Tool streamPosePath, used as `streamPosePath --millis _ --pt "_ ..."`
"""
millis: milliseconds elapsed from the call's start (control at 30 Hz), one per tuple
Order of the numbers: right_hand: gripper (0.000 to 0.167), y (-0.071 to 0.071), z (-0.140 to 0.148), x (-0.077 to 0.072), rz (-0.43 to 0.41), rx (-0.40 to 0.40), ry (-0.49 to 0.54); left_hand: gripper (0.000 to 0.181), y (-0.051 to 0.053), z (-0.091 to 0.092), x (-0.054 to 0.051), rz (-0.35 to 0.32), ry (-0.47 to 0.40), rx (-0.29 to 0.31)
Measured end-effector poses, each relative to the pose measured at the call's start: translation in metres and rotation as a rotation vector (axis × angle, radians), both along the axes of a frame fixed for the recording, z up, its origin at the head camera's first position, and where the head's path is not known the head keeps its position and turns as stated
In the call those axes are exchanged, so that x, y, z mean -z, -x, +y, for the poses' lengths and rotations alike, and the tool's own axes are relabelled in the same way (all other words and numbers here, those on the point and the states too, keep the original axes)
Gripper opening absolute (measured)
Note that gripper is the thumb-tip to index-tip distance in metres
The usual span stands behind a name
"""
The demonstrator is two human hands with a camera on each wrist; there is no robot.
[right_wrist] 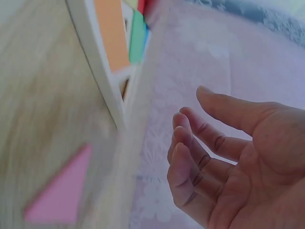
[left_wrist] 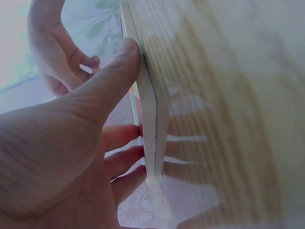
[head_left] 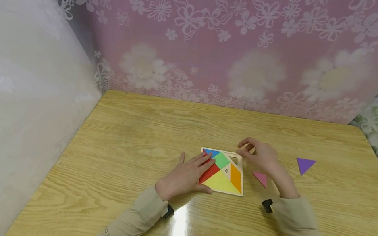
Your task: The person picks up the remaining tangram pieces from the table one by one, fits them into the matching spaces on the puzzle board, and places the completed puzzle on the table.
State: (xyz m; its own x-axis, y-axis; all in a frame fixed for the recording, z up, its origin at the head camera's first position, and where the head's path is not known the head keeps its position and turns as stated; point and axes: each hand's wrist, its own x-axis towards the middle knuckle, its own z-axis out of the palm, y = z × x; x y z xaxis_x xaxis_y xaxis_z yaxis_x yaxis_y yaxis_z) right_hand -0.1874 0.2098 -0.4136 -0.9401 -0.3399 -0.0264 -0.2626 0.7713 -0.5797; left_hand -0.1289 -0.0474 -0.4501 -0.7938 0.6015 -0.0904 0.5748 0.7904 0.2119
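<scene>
My left hand (head_left: 185, 176) lies over the left side of a square wooden tangram board (head_left: 239, 164), its fingers stretched across the pieces. In the left wrist view, the thumb (left_wrist: 119, 69) touches the board's near edge. Seated in the board are blue (head_left: 210, 152), green (head_left: 222, 161), red (head_left: 211, 173), yellow (head_left: 224, 183) and orange (head_left: 236, 178) pieces. Two triangular recesses show bare wood with cut-out holes. By the top right corner hovers my right hand (head_left: 260, 155), fingers loosely bent, holding nothing. Below it, a pink triangle (head_left: 261, 179) lies on the table.
A purple triangle (head_left: 304, 166) lies farther right on the wood-grain table (head_left: 126, 145). Pink floral fabric (head_left: 197, 62) hangs behind the table's back edge, with a pale covering (head_left: 27, 69) at the left. Each wrist carries a small black device (head_left: 267, 205).
</scene>
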Motion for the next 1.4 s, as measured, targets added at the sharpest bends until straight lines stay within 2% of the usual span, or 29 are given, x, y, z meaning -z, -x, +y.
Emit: streamPosePath --millis 167,333,500,600,800,933,1133,1400 --pt "0.018 -0.005 0.019 -0.005 0.005 0.03 -0.018 0.092 0.001 0.0 -0.001 -0.004 -0.007 -0.003" --pt "0.015 -0.015 0.033 -0.003 -0.034 0.03 -0.041 0.092 0.002 0.0 0.0 -0.003 -0.006 -0.003" --pt "0.018 -0.022 0.043 0.001 -0.023 -0.031 -0.161 0.092 0.003 -0.001 0.003 -0.007 0.004 -0.012" --pt "0.022 -0.024 0.048 0.003 -0.05 -0.074 -0.233 0.092 0.003 -0.001 0.004 -0.012 -0.002 -0.016" --pt "0.023 -0.024 0.052 0.009 -0.087 -0.081 -0.296 0.092 0.002 -0.002 0.002 -0.016 -0.014 -0.017" --pt "0.023 -0.023 0.052 0.011 -0.101 -0.073 -0.284 0.092 0.001 -0.002 0.001 -0.018 -0.025 -0.013" --pt "0.023 -0.024 0.051 0.013 -0.12 -0.079 -0.196 0.092 0.001 -0.001 0.0 -0.022 -0.023 -0.009" --pt "0.007 -0.021 0.047 0.017 -0.05 -0.015 -0.087 0.092 0.0 -0.001 0.002 -0.016 -0.017 0.0"
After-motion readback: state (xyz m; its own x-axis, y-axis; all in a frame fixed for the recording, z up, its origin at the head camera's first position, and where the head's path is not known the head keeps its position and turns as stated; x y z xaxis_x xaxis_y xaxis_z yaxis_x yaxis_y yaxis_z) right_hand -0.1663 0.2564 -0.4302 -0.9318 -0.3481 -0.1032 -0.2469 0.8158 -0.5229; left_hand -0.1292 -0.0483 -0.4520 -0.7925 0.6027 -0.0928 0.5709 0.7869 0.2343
